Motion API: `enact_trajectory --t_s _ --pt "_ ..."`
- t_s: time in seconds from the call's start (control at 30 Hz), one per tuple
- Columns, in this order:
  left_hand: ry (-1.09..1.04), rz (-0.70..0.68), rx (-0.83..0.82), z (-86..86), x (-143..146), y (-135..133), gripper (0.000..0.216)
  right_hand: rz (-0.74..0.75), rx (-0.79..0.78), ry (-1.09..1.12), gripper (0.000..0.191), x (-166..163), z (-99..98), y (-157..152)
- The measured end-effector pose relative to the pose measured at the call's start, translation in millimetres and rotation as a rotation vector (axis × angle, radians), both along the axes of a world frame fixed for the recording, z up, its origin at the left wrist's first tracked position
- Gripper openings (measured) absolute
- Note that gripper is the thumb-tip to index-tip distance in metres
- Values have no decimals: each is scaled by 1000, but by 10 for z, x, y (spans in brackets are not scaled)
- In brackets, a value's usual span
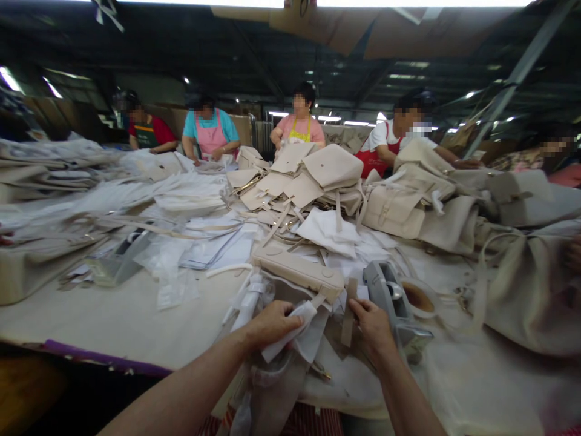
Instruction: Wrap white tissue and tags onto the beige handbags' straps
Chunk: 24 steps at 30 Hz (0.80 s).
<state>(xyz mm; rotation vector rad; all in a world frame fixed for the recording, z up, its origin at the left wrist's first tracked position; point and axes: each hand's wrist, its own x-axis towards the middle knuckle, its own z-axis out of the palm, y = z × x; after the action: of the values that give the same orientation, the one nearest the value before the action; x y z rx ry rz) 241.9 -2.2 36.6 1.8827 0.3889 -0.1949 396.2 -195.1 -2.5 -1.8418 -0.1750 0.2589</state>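
Observation:
My left hand point(270, 324) is closed on a strip of white wrapping paper point(290, 330) at the near edge of the table. My right hand point(373, 324) pinches a beige strap point(348, 315) that stands up between the two hands. Both hands rest over a beige handbag point(299, 269) lying on its side, with more white paper and strap ends hanging down toward me. A grey tape dispenser point(390, 300) sits just right of my right hand, touching or nearly touching it.
A heap of beige handbags point(331, 172) and white paper sheets point(331, 233) covers the long table point(122, 315). Clear plastic bags point(175, 284) lie at left. A tape roll point(417, 297) sits at right. Several people point(299, 124) work along the far side.

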Motion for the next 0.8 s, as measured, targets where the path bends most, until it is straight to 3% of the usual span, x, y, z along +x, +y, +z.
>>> enact_trajectory --t_s 0.33,0.57,0.7,0.8 --pt "24 6 10 36 18 -22 28 -15 -216 -131 34 81 121 -79" --pt "42 8 14 31 31 -16 29 81 -368 -154 42 37 250 -290" --pt "32 3 -1 14 36 -10 29 125 -559 -286 38 -108 317 -533" --pt "22 3 0 2 41 -10 29 239 -690 -390 35 -247 270 -591"
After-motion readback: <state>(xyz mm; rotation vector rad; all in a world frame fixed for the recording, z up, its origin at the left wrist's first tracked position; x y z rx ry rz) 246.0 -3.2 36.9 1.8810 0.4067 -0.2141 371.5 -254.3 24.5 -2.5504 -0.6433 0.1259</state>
